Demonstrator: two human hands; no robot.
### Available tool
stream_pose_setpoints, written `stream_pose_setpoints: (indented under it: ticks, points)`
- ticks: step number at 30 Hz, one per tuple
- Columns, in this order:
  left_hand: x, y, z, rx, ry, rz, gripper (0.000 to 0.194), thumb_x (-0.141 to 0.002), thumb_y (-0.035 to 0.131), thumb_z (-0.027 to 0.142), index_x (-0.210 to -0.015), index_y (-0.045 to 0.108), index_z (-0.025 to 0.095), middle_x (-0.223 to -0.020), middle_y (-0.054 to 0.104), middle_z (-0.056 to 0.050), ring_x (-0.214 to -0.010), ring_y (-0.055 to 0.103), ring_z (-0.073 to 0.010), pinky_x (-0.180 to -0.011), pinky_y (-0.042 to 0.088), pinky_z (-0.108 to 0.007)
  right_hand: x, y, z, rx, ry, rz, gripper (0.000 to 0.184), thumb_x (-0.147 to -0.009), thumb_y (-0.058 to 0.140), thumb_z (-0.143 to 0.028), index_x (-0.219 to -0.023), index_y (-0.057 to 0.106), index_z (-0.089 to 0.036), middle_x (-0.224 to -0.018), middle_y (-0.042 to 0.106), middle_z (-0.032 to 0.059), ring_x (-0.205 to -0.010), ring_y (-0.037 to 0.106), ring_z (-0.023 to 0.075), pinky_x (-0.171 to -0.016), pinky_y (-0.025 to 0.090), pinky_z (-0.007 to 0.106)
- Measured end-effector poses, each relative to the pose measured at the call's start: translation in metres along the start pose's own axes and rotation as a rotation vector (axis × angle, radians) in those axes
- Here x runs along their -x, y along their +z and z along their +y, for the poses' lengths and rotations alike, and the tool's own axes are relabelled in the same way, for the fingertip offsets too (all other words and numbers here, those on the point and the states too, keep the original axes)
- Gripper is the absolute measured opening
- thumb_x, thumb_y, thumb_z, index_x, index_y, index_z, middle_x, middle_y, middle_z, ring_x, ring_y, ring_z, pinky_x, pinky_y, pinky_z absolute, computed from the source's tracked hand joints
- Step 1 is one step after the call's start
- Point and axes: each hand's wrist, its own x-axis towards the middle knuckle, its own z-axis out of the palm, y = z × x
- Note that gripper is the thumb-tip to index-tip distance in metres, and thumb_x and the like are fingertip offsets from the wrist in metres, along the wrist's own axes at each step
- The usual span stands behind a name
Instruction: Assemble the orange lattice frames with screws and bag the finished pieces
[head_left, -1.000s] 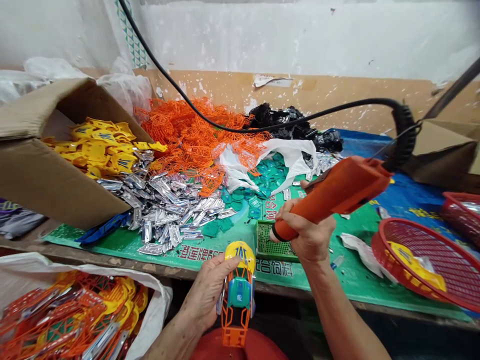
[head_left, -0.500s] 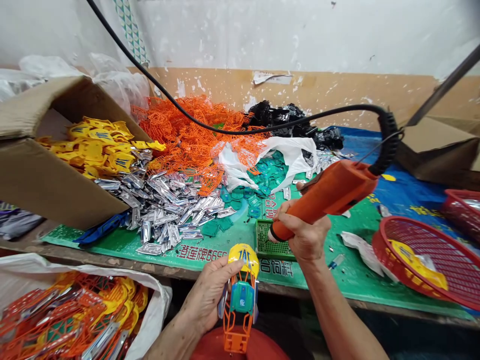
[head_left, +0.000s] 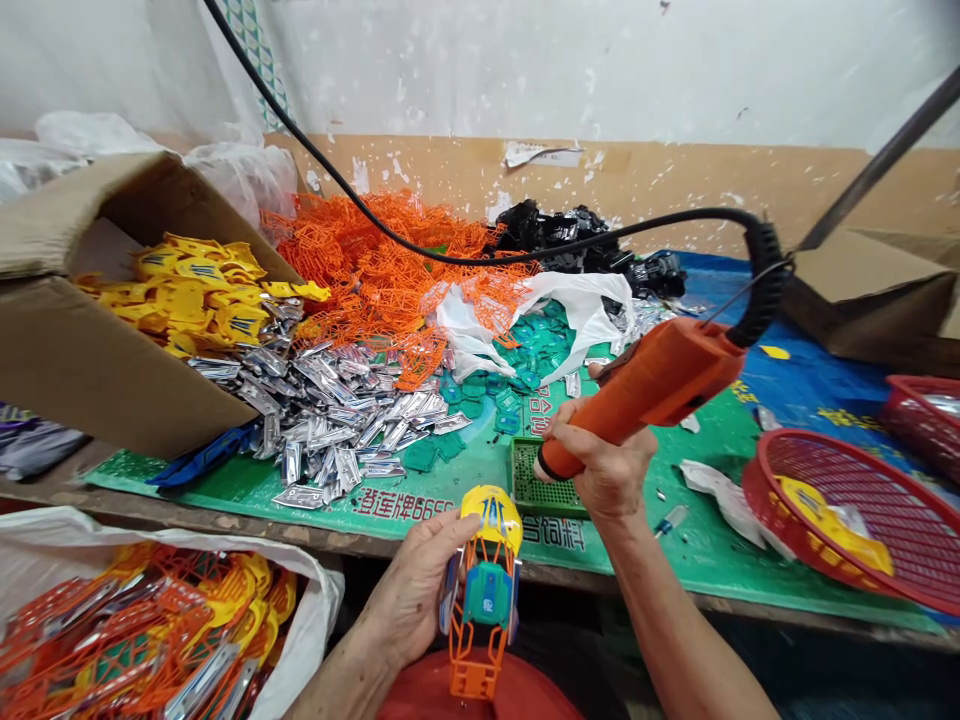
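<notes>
My left hand (head_left: pixel 421 575) grips a toy car body (head_left: pixel 487 590) by its side, in front of the table edge. The body has a yellow front, a green roof piece and an orange frame, with silvery pieces along its sides. My right hand (head_left: pixel 604 460) is wrapped round an orange electric screwdriver (head_left: pixel 645 395), whose tip end points down and left over a small green basket (head_left: pixel 536 475). The bit itself does not show. A black cable (head_left: pixel 450 262) runs from the tool's top. Tool and car body are apart.
Piles of silver parts (head_left: pixel 345 410), orange frames (head_left: pixel 375 260), green pieces (head_left: pixel 517 370) and black parts (head_left: pixel 555 235) cover the table. A carton (head_left: pixel 97 360) holds yellow pieces at left. A white sack (head_left: pixel 315 590) contains assembled bodies. Red baskets (head_left: pixel 772 500) stand at right.
The car body and my left hand sit very slightly further right. The electric screwdriver has shifted slightly left in my right hand's grip. Both holds are unchanged.
</notes>
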Motion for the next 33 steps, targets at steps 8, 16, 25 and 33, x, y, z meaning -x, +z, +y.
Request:
stream_pose_setpoints:
  ticks: [8, 16, 25, 33]
  points:
    - [0.0028, -0.0007, 0.0024, 0.008, -0.01, -0.018, 0.03, -0.064, 0.084, 0.034, -0.076, 0.072, 0.01, -0.066, 0.069, -0.004, -0.049, 0.058, -0.008, -0.047, 0.049, -0.017, 0.0004, 0.0046, -0.0036, 0.033, 0.026, 0.024, 0.014, -0.056, 0.076, -0.02, -0.064, 0.066, -0.015, -0.062, 0.062, -0.0001, -0.054, 0.056, 0.0144, -0.055, 0.047, 0.031]
    - [0.0046, -0.0024, 0.0034, 0.002, -0.008, -0.017, 0.031, -0.062, 0.085, 0.035, -0.076, 0.073, 0.01, -0.064, 0.068, -0.003, -0.047, 0.055, -0.0068, -0.046, 0.046, -0.016, -0.0006, 0.0039, -0.0052, 0.047, 0.021, 0.035, 0.016, -0.054, 0.077, -0.02, -0.064, 0.066, -0.015, -0.062, 0.063, -0.0005, -0.056, 0.057, 0.0146, -0.06, 0.048, 0.033]
    - [0.0004, -0.0049, 0.001, -0.003, 0.012, -0.001, 0.03, -0.064, 0.083, 0.035, -0.078, 0.074, 0.01, -0.064, 0.068, -0.004, -0.05, 0.056, -0.0082, -0.048, 0.045, -0.017, -0.0002, 0.0023, -0.0031, 0.028, 0.014, 0.009, 0.017, -0.056, 0.076, -0.02, -0.069, 0.065, -0.016, -0.063, 0.063, -0.001, -0.056, 0.055, 0.0136, -0.058, 0.046, 0.032]
    - [0.0014, -0.0004, 0.0017, -0.039, 0.037, 0.056, 0.037, -0.062, 0.084, 0.039, -0.081, 0.073, 0.01, -0.061, 0.067, -0.002, -0.045, 0.051, -0.0058, -0.045, 0.045, -0.016, -0.0017, 0.0016, -0.0055, 0.012, 0.041, 0.006, 0.014, -0.058, 0.076, -0.021, -0.065, 0.065, -0.016, -0.063, 0.062, -0.0003, -0.055, 0.056, 0.0145, -0.054, 0.047, 0.032]
